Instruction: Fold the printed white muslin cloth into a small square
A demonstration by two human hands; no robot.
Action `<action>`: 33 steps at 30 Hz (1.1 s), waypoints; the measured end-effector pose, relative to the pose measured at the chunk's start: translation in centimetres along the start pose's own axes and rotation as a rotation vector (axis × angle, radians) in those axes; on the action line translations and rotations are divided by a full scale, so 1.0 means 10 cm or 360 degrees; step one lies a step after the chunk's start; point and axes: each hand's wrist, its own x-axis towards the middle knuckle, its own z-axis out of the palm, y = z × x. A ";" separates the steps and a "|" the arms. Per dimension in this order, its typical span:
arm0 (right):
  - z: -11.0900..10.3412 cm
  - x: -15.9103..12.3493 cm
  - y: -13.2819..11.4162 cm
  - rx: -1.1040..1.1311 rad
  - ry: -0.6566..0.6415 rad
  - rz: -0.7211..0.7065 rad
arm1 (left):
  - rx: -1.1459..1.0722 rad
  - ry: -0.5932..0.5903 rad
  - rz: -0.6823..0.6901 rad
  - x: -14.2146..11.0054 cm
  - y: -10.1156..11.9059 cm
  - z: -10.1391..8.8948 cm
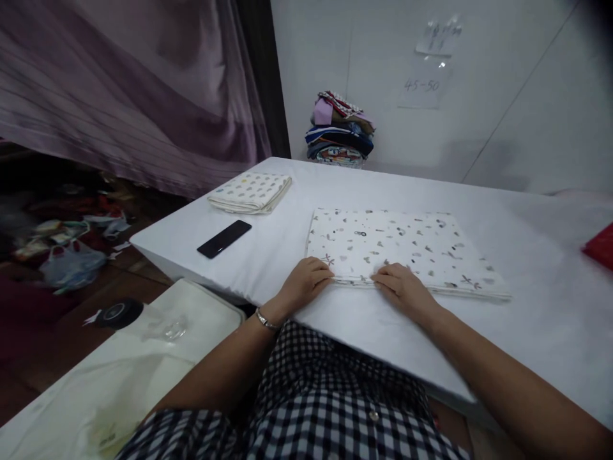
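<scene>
A white folded cloth (397,246) with a small scattered print lies flat on the white-covered table, its layered near edge toward me. At that edge's left corner, my left hand (307,281) is closed, fingertips and thumb gripping the fold. My right hand (401,287) pinches the same edge a short way to the right. The fingers' undersides are hidden, as is the cloth beneath them. A second folded cloth (251,193), white with a dotted print, rests farther back on the left. Between it and my left hand is a black phone (225,239).
The white table (287,233) stands against a wall with paper notes (419,92). A pile of folded fabrics (340,131) sits behind it. Something red (599,247) is at the right edge. A pale lower surface (158,358) holds a black round object (119,313). A purple curtain (158,83) hangs left.
</scene>
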 end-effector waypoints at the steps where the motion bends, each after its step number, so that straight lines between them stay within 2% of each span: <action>1: 0.01 0.00 0.00 -0.0002 0.0014 0.0011 | 0.0020 0.0008 0.0000 -0.01 0.01 0.00; 7: 0.05 0.01 0.00 -0.0034 0.0051 0.0007 | 0.0140 0.0078 -0.0045 -0.07 0.00 0.03; 12: 0.07 0.02 0.00 -0.0026 -0.0016 -0.0008 | 0.0189 0.0021 -0.0078 -0.08 0.01 0.04; 21: 0.07 0.00 0.00 -0.0038 -0.0082 -0.0001 | 0.0174 0.0081 -0.0055 -0.08 0.04 0.03; 25: 0.09 0.00 0.02 0.0062 -0.0035 0.0057 | 0.0119 0.0003 -0.0077 -0.07 0.03 0.04; 28: 0.09 0.00 0.03 0.0139 -0.0002 0.0071 | 0.0074 0.0015 -0.0116 -0.07 0.02 0.05; 33: 0.10 0.00 0.03 0.0036 0.0068 0.0028 | 0.0072 0.0046 -0.0134 -0.07 0.02 0.07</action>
